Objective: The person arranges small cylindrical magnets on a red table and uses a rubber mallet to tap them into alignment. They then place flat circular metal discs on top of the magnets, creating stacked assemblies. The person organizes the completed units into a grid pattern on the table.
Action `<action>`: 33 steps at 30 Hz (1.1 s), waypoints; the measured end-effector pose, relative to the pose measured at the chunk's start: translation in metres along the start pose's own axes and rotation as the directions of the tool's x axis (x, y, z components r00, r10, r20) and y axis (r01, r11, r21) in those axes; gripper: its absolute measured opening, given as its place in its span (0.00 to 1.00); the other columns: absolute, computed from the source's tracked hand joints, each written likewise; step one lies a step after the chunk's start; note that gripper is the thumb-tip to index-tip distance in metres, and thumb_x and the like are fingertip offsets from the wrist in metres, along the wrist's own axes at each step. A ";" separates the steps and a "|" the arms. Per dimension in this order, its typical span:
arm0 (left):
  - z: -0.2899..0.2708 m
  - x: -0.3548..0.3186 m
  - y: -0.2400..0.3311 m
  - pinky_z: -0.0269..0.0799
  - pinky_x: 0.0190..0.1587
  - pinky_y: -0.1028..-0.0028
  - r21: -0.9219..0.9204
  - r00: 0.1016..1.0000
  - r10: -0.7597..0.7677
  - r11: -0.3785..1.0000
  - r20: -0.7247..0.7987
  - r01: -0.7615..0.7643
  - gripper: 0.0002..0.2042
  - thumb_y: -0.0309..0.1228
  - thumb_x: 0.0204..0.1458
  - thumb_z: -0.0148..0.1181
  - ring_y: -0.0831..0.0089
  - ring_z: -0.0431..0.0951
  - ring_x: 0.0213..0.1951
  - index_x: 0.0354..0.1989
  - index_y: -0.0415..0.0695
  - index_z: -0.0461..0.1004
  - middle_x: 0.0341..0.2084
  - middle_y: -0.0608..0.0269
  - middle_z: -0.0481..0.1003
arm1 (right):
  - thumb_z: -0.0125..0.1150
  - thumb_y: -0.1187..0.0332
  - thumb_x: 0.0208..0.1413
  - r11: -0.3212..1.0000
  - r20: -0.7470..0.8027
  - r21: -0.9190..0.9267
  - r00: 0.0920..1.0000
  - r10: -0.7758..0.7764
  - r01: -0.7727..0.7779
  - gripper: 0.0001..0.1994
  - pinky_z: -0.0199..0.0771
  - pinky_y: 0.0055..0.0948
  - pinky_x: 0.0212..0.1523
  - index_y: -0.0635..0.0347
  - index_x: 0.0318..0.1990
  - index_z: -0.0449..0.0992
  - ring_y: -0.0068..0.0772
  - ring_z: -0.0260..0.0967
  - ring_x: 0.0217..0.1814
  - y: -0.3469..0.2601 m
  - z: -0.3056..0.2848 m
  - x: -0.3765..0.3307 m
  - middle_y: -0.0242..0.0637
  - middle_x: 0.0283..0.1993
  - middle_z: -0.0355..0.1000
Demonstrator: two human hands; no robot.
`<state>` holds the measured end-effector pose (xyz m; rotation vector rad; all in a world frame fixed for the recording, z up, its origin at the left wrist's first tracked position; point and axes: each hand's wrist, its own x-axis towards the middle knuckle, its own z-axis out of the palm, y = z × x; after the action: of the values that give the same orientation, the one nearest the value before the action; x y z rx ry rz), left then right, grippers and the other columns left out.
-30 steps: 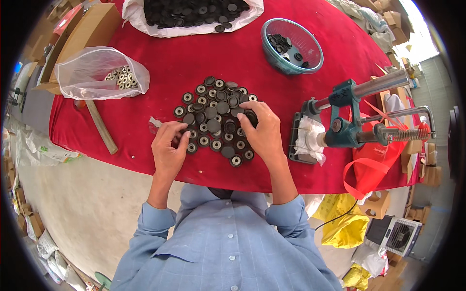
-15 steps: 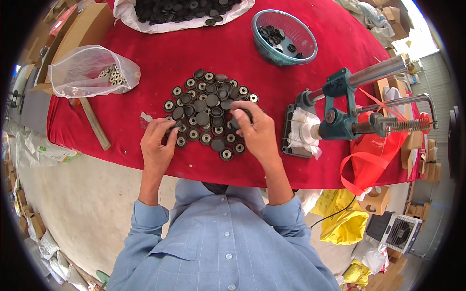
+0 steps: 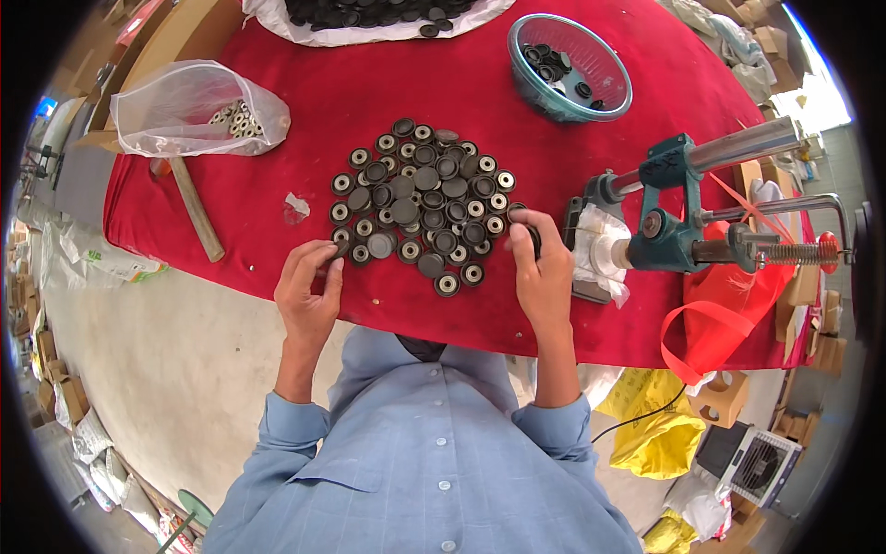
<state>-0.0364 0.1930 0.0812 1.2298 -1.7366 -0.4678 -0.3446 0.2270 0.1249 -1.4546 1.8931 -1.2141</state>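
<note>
A heap of black round caps (image 3: 403,211), several with pale metal rings in their centres, lies on the red-covered table. My right hand (image 3: 544,272) is just off the heap's right side, its thumb and fingers closed on a black round cap (image 3: 532,236) that they partly cover. At the heap's lower left edge, my left hand (image 3: 309,288) has its thumb and fingertips drawn together on another black cap (image 3: 341,247), mostly hidden by the fingers.
A green-blue hand press (image 3: 669,208) stands at the right, with a red bag (image 3: 729,309) beside it. At the back are a teal basin (image 3: 614,97) of caps and a white sack (image 3: 369,37). A clear bag (image 3: 157,120) of metal rings and a hammer (image 3: 197,210) lie left.
My right hand has moved from over the heap out to its right side, still with a cap in its fingers. My left hand stays at the heap's left edge. The whole view has shifted slightly.
</note>
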 end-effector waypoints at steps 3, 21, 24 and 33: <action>0.002 -0.005 0.000 0.86 0.41 0.70 0.011 1.000 0.003 1.000 0.010 -0.003 0.12 0.15 0.56 0.70 0.62 0.86 0.45 0.48 0.39 0.83 0.48 0.54 0.83 | 0.64 0.71 0.69 0.966 -0.025 -0.205 0.986 -0.165 0.156 0.10 0.82 0.40 0.43 0.63 0.54 0.79 0.47 0.82 0.44 0.020 -0.001 -0.019 0.47 0.46 0.79; 0.019 -0.008 -0.002 0.83 0.46 0.64 0.145 0.966 0.246 0.956 0.084 -0.256 0.15 0.16 0.50 0.75 0.58 0.83 0.46 0.46 0.39 0.85 0.48 0.56 0.83 | 0.71 0.78 0.60 0.998 0.002 -0.058 1.000 0.011 -0.010 0.14 0.79 0.34 0.34 0.61 0.53 0.83 0.35 0.77 0.33 0.025 0.009 -0.063 0.41 0.42 0.78; 0.018 -0.008 0.000 0.82 0.45 0.64 0.165 0.959 0.265 0.946 0.095 -0.278 0.15 0.16 0.50 0.75 0.58 0.83 0.46 0.46 0.38 0.86 0.46 0.56 0.83 | 0.71 0.78 0.60 1.000 0.026 0.020 1.000 0.013 -0.013 0.12 0.79 0.32 0.34 0.60 0.51 0.84 0.34 0.78 0.34 0.017 0.007 -0.066 0.41 0.43 0.79; 0.017 -0.008 -0.002 0.80 0.42 0.65 0.241 0.939 0.313 0.909 0.139 -0.339 0.15 0.13 0.50 0.73 0.59 0.82 0.43 0.46 0.39 0.86 0.44 0.57 0.83 | 0.74 0.78 0.56 0.922 -0.017 -0.062 0.923 -0.383 0.382 0.12 0.82 0.33 0.39 0.58 0.47 0.85 0.38 0.81 0.42 0.002 0.039 -0.060 0.37 0.46 0.81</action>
<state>-0.0490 0.1962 0.0679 1.0759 -2.0925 -0.1007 -0.2948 0.2684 0.0945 -1.9136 1.7218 -1.3646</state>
